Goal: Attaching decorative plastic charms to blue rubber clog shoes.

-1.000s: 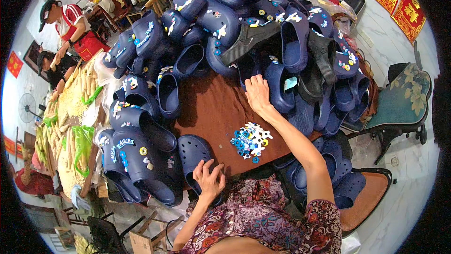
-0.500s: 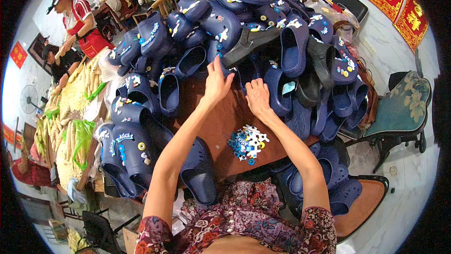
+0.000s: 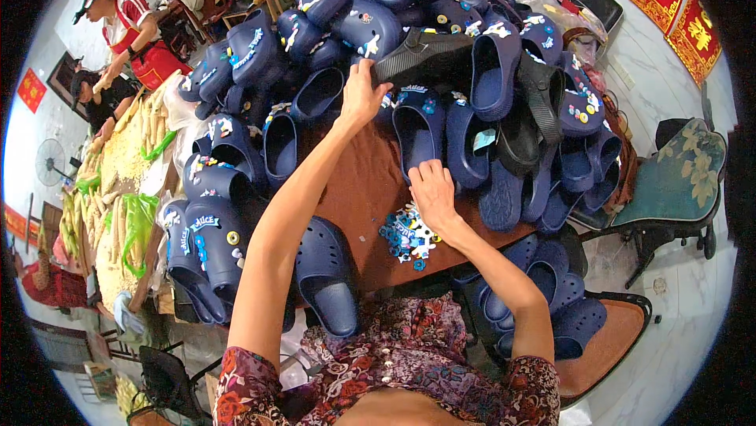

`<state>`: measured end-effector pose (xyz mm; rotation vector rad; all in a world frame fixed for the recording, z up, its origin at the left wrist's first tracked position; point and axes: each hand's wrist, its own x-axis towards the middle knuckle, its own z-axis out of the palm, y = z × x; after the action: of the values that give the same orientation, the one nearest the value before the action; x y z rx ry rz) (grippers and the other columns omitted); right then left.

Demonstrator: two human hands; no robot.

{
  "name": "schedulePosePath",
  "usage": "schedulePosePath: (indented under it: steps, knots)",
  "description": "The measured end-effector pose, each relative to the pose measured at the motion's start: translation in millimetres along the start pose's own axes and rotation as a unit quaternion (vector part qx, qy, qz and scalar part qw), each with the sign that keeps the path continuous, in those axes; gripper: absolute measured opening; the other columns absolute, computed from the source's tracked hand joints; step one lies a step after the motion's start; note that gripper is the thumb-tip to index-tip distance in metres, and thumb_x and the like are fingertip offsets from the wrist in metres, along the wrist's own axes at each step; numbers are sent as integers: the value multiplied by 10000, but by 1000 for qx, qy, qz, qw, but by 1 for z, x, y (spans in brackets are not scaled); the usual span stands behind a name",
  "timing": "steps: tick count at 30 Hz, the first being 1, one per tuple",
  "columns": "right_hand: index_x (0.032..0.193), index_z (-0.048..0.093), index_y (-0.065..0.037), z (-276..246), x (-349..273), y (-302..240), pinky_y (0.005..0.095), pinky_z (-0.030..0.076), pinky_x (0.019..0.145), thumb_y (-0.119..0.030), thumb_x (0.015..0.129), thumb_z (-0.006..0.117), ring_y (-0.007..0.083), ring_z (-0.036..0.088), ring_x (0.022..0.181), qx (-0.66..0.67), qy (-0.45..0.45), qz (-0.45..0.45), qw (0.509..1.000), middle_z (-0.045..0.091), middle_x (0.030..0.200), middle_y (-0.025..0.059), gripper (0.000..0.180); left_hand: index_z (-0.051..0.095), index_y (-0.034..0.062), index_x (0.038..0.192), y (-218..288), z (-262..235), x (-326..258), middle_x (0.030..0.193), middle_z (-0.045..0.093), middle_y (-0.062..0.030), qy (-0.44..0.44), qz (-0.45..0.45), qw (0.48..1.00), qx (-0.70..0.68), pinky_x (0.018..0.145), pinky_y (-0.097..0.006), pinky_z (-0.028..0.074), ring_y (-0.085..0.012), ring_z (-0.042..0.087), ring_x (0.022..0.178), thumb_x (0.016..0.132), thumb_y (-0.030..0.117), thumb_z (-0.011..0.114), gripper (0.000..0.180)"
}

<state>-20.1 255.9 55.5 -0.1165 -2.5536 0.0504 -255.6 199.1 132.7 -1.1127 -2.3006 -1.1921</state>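
Note:
My left hand (image 3: 364, 98) reaches to the far side, its fingers and thumb closed at the left end of a black clog (image 3: 429, 57) that lies tilted, sole toward me. Closer in, my right hand (image 3: 432, 196) has its fingers curled on the heel of a navy clog (image 3: 418, 127), whose opening faces up and whose toe carries blue charms. Just left of my right wrist lies a small pile of white and blue shoe charms (image 3: 407, 238). My fingertips are partly hidden at both clogs.
Navy clogs with charms (image 3: 253, 50) heap around the brown tabletop (image 3: 358, 182). A plain navy clog (image 3: 327, 284) rests at the near edge. More clogs (image 3: 563, 300) lie on a chair at right. A green chair (image 3: 669, 182) stands beyond. At left, people work beside a produce-covered table (image 3: 130, 162).
The black clog has shifted away from me with my left hand. The navy clog beneath it is now uncovered and nearer, as my right hand has moved toward me.

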Motion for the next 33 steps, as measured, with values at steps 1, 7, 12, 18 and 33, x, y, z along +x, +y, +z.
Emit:
schedulePosePath:
  steps: [1,7,12,18,33]
  knots:
    - [868,564,-84,-2,-6,-1,376,435,783,-92,759,621,266,535,954,4,-2,0,1000,556,918,87,124,486,11,1234,1,1,0,1081,575,-251,-4,-5,1000,9,835,-477,488,-433,592,978,796,216,787,569]
    - [878,562,-76,-18,-35,-8,403,435,782,-122,761,648,287,536,973,55,9,1,998,547,919,98,152,484,21,1241,-13,10,-6,1102,587,-243,0,-13,1000,17,870,-483,485,-433,594,1027,771,215,797,598]
    - [871,560,-91,-43,-62,-22,417,430,789,-136,737,726,294,534,1007,90,15,10,996,540,929,95,218,490,24,1251,-33,26,-19,1146,579,-247,-34,-39,998,32,891,-483,498,-438,601,1053,758,166,793,596]
    - [932,604,-93,-53,-98,-36,427,417,797,-144,752,755,299,519,1008,134,-2,19,991,547,952,85,240,476,25,1351,-56,40,-36,1204,601,-254,-77,-98,991,-54,971,-431,482,-381,595,1158,755,191,780,689]
    - [932,657,-103,-67,-143,-104,408,399,844,-139,713,804,270,543,1026,225,-64,-25,972,607,944,19,266,467,-6,1373,-4,-91,-202,1303,537,-291,-87,-264,948,-156,943,-433,502,-367,623,1112,848,435,732,735]
